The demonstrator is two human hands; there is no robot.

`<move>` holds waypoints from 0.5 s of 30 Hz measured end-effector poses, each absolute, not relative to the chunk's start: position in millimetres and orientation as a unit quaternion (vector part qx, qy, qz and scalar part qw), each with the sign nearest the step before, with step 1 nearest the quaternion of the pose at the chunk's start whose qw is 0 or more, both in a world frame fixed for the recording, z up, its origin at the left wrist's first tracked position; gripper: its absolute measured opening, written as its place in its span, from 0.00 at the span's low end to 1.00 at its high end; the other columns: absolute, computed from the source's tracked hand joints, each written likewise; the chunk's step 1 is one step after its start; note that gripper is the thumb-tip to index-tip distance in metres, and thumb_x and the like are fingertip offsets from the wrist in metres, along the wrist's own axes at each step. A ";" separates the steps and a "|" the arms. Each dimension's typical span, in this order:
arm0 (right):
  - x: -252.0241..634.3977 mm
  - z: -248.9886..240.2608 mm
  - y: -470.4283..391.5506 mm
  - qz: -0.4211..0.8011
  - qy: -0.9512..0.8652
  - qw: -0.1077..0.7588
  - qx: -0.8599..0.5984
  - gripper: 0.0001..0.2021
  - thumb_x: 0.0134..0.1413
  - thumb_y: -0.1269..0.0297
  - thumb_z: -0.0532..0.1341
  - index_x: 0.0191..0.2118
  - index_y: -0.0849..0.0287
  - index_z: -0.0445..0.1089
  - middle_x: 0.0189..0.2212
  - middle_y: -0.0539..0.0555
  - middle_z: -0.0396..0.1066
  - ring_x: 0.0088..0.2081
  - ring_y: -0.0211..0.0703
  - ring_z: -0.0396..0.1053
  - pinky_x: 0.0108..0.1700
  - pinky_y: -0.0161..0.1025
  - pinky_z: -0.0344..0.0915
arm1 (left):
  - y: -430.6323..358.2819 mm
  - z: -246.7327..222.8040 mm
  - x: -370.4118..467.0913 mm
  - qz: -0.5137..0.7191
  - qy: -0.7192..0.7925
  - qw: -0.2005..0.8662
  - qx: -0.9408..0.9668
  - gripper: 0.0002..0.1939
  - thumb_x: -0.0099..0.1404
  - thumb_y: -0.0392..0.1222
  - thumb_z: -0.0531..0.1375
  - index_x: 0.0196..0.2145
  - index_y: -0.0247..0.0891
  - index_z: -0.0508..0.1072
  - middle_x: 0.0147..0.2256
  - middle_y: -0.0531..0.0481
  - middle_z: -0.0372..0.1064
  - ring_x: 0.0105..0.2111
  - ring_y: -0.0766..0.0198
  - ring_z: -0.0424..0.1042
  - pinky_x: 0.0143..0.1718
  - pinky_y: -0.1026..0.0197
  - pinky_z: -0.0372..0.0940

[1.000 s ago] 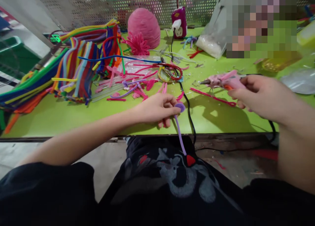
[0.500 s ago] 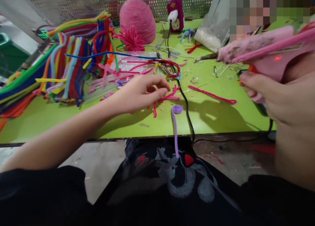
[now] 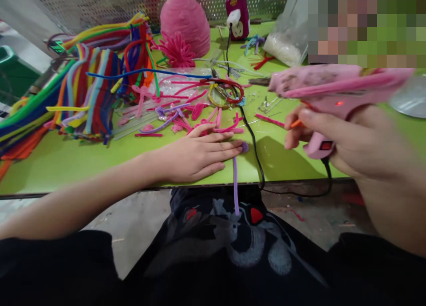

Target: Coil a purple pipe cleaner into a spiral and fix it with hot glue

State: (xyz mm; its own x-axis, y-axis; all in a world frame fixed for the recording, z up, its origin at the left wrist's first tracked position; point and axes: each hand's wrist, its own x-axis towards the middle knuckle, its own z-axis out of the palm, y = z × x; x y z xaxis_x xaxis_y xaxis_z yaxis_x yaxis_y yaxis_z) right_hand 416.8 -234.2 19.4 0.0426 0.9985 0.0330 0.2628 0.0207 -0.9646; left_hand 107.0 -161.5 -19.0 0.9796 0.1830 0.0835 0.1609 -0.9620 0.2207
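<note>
My right hand (image 3: 353,137) is wrapped round the handle of a pink hot glue gun (image 3: 319,86), held above the table with its nozzle pointing left and a small red light on its side. One finger lies at the orange trigger. My left hand (image 3: 199,155) rests flat on the green table, fingers stretched out to the right. Its fingertips touch the coiled end of a purple pipe cleaner (image 3: 235,181), partly covering the coil; the straight tail hangs over the table's front edge. Just beyond this hand lie several pink pipe cleaner pieces (image 3: 229,129).
Bundles of coloured pipe cleaners (image 3: 89,93) fill the left side. Scissors (image 3: 229,93) with red handles lie mid-table. Behind stand a pink ball-like form (image 3: 186,26) and a purple power socket (image 3: 238,19). A black cord (image 3: 252,137) crosses the table; a plastic bag (image 3: 286,41) stands further right.
My left hand has come down from the pink pieces and flattened, its fingertips now on the purple coil. My right hand has brought the glue gun left and somewhat lower.
</note>
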 end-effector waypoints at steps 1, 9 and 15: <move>414.1 19.9 -229.7 0.417 -0.556 0.441 -0.568 0.15 0.65 0.53 0.72 0.34 0.58 0.77 0.26 0.55 0.75 0.27 0.41 0.74 0.19 0.33 0.60 | -163.8 -18.3 107.9 0.056 0.095 0.104 0.988 0.27 0.84 0.43 0.50 0.76 0.40 0.63 0.75 0.45 0.59 0.77 0.51 0.59 0.81 0.46 0.33; 416.6 3.9 -183.1 0.362 -0.514 0.420 -0.655 0.24 0.73 0.45 0.63 0.32 0.61 0.72 0.22 0.52 0.69 0.20 0.34 0.63 0.22 0.34 0.56 | -158.0 0.4 129.4 0.143 0.225 0.265 0.927 0.21 0.80 0.41 0.54 0.65 0.38 0.76 0.59 0.42 0.80 0.58 0.56 0.79 0.61 0.53 0.70; 430.9 17.7 -171.8 0.233 -0.596 0.146 -0.754 0.39 0.77 0.34 0.43 0.30 0.61 0.74 0.24 0.59 0.71 0.27 0.40 0.64 0.35 0.40 0.59 | -135.7 1.0 156.1 0.092 0.178 0.206 0.958 0.13 0.74 0.46 0.65 0.50 0.41 0.85 0.52 0.41 0.78 0.55 0.50 0.74 0.61 0.47 0.63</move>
State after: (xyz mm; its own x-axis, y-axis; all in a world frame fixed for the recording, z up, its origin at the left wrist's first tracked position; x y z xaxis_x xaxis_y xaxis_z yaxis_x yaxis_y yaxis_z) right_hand 430.9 -171.8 17.7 0.1809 0.9675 -0.1764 0.8313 -0.2463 -0.4983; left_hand 156.1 -135.7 1.0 0.9200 0.3781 0.1035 0.3021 -0.8520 0.4276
